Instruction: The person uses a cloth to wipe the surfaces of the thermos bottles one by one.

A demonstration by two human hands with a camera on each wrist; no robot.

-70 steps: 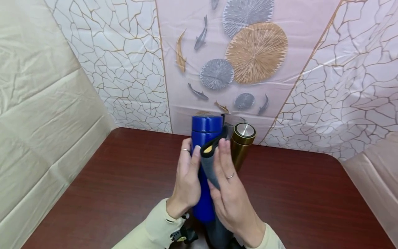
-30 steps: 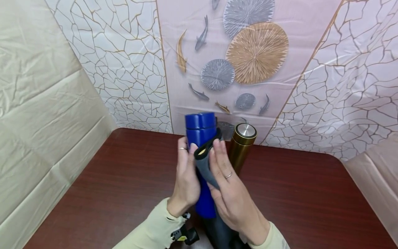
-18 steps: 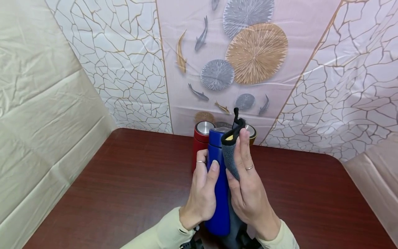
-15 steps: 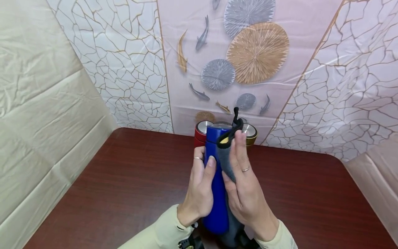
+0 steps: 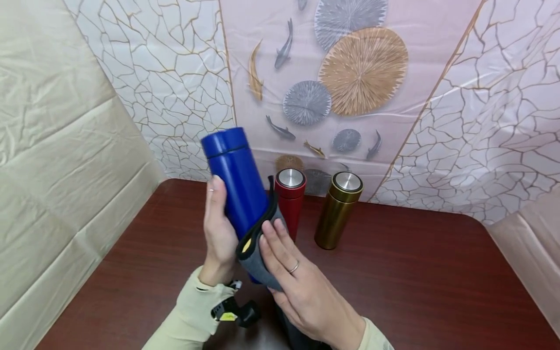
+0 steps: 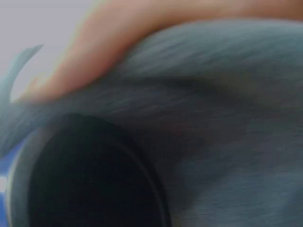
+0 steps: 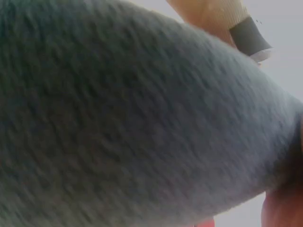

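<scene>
My left hand [image 5: 220, 233] grips a blue thermos bottle [image 5: 238, 180] from its left side, thumb along the front. The bottle is tilted, its lid end up and to the left, in the air over the table. With my right hand [image 5: 306, 287] I hold a grey cloth with black edging [image 5: 258, 262] against the bottle's lower right side, fingers lying along the cloth. The cloth partly wraps the bottle and hides its lower part. Grey cloth [image 6: 227, 118] and a blurred finger fill much of the left wrist view; the cloth [image 7: 142, 118] also covers most of the right wrist view.
A red thermos bottle [image 5: 292, 199] and a gold one [image 5: 336, 214], both with silver lids, stand upright at the back of the brown table [image 5: 407, 272]. A patterned curtain [image 5: 271, 73] hangs behind the table's back edge. A black wrist camera [image 5: 247, 313] sits on my left wrist.
Both hands have carried the blue bottle and cloth up and to the left. The bottle has gone from nearly upright to tilted left, and the red and gold bottles have come into fuller view.
</scene>
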